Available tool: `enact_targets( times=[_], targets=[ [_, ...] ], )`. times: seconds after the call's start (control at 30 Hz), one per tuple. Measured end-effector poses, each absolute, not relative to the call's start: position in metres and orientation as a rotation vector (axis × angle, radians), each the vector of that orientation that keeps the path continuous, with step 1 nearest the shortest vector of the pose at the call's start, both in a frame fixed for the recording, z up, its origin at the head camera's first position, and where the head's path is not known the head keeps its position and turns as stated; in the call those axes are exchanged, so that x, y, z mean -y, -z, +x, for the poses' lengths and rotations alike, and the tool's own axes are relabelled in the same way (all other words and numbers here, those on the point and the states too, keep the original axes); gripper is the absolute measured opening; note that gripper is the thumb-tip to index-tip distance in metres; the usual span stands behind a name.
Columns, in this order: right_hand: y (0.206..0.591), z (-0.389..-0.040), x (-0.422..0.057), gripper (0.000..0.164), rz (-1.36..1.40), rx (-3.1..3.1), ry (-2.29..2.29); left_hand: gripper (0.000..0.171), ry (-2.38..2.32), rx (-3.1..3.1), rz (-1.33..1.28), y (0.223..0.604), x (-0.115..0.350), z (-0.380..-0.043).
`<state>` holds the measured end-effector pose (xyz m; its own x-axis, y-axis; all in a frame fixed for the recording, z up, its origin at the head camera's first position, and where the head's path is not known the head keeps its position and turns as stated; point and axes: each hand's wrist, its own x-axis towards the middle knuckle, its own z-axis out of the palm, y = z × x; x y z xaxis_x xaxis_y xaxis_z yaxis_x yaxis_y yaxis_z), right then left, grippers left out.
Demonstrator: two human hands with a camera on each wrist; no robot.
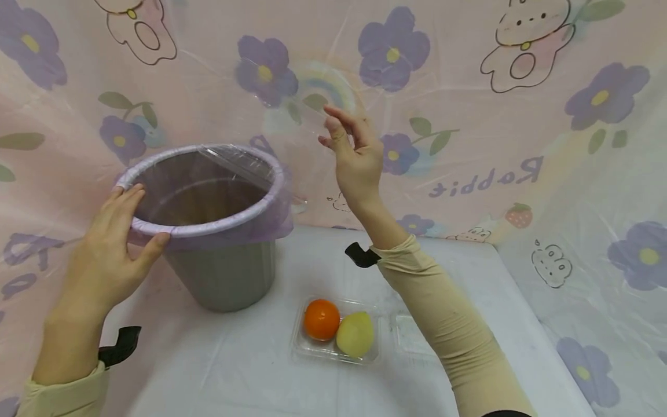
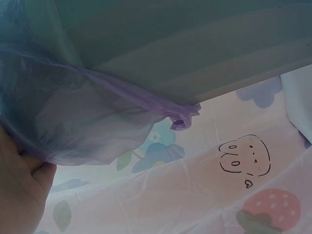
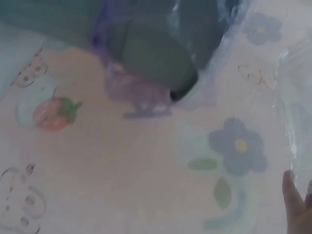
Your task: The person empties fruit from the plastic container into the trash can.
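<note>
On the left stands a grey trash can (image 1: 224, 278), its rim covered by a lilac trash bag (image 1: 278, 214). My left hand (image 1: 106, 249) holds the near left of that rim, fingers over the edge and thumb against the outer side. In the left wrist view, fingers touch the bag. Raised right of the can, my right hand (image 1: 359, 156) pinches clear plastic film (image 3: 293, 141) between thumb and fingers. The film is hard to trace in the head view; a clear strip (image 1: 237, 168) crosses the can's far right rim.
A clear plastic tray (image 1: 299, 347) holds an orange (image 1: 321, 319) and a pale yellow-green fruit (image 1: 356, 335) on the white table (image 1: 250, 365). Beside it, partly behind the right forearm, lies another clear plastic piece (image 1: 411, 336). A printed curtain (image 1: 469, 133) hangs behind.
</note>
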<state>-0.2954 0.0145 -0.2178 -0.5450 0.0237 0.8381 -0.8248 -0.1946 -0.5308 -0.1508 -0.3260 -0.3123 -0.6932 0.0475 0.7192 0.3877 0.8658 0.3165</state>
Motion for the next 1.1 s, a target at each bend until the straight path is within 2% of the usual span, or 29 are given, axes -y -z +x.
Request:
enact_targets(
  times=[0.47,0.77,1.1],
  targets=[
    [0.247,-0.305,-0.091,0.025,0.869,1.648,-1.879,0.078,0.574,2.283,-0.296,0.311,0.326,-0.148],
    [0.283,-0.312,-0.133,0.029,0.774,1.88,-1.884,0.079,0.577,2.264,-0.323,0.309,0.324,-0.149],
    [0.333,-0.331,-0.154,0.031,0.697,2.179,-1.909,0.077,0.565,2.268,-0.327,0.309,0.324,-0.148]
  ],
)
